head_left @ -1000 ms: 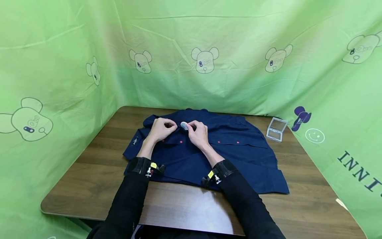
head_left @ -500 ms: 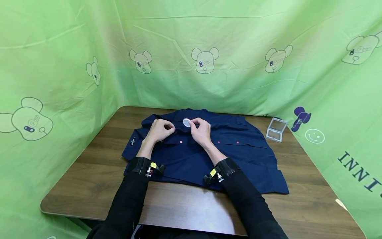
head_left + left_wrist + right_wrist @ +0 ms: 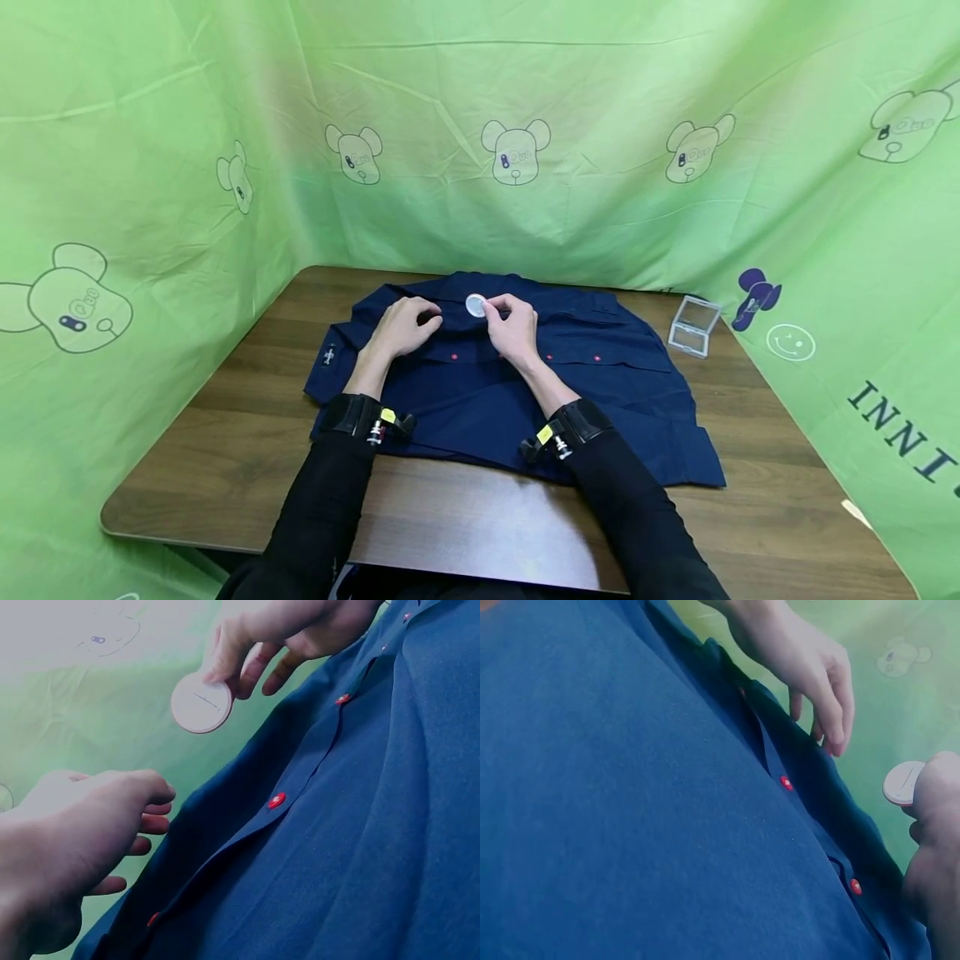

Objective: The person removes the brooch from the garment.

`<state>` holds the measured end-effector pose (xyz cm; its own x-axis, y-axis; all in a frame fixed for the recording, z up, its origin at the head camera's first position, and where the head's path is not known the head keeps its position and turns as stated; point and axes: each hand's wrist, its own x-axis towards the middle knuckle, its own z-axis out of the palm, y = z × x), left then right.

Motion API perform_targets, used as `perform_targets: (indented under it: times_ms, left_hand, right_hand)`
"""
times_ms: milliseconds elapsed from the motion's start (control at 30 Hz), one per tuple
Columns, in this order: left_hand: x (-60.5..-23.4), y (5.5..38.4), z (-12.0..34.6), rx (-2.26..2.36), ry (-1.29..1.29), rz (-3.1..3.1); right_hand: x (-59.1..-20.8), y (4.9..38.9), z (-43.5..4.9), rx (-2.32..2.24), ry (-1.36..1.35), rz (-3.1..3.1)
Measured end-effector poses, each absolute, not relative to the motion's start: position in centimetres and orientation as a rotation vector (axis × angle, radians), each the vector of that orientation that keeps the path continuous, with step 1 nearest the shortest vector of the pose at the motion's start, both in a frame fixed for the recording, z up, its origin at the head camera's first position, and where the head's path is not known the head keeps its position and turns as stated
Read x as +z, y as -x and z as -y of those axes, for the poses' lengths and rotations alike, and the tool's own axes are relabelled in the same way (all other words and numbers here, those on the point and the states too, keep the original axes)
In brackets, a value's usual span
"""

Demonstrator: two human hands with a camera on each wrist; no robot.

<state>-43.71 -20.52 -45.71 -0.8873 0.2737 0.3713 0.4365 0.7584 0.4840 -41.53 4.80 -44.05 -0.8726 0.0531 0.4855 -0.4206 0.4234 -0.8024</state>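
A navy blue buttoned shirt [image 3: 480, 400] with small red buttons [image 3: 277, 800] along its placket lies spread on the table. Over its far left part, my left hand [image 3: 401, 327] hovers with loosely bent fingers; in both wrist views nothing visible sits between them. My right hand [image 3: 514, 329] pinches a small white round disc [image 3: 476, 306] by its edge, between thumb and fingers, above the shirt. The left wrist view shows a thin dark line across the face of the disc [image 3: 201, 703]. In the right wrist view, my right fingers cover part of the disc.
A clear hinged plastic case [image 3: 693, 326] stands opened at the shirt's right, near the back of the wooden table [image 3: 247, 467]. Green printed cloth [image 3: 585, 217] hangs behind and on both sides. A white label [image 3: 328, 355] shows on the shirt's left end.
My right hand has drawn to the right with the disc, whose face has turned more toward the head camera. My left hand has shifted slightly left, and its fingertips have loosened.
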Motion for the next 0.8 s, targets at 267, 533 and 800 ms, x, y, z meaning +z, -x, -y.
perform_targets:
  times_ms: [267,533,800]
  left_hand:
    - [-49.3,46.9,21.4,-0.678,0.592,2.873]
    - [-48.9,45.8,20.8,-0.600,0.613,3.008]
    - [-46.6,43.4,19.5,-0.594,0.566,3.102]
  right_hand:
    - [-43.8,41.4,-5.1,1.455,-0.316,2.242]
    - [-43.6,41.3,-5.4,1.456,-0.333,2.227]
    - [-43.5,40.9,-6.1,1.476,-0.327,2.213]
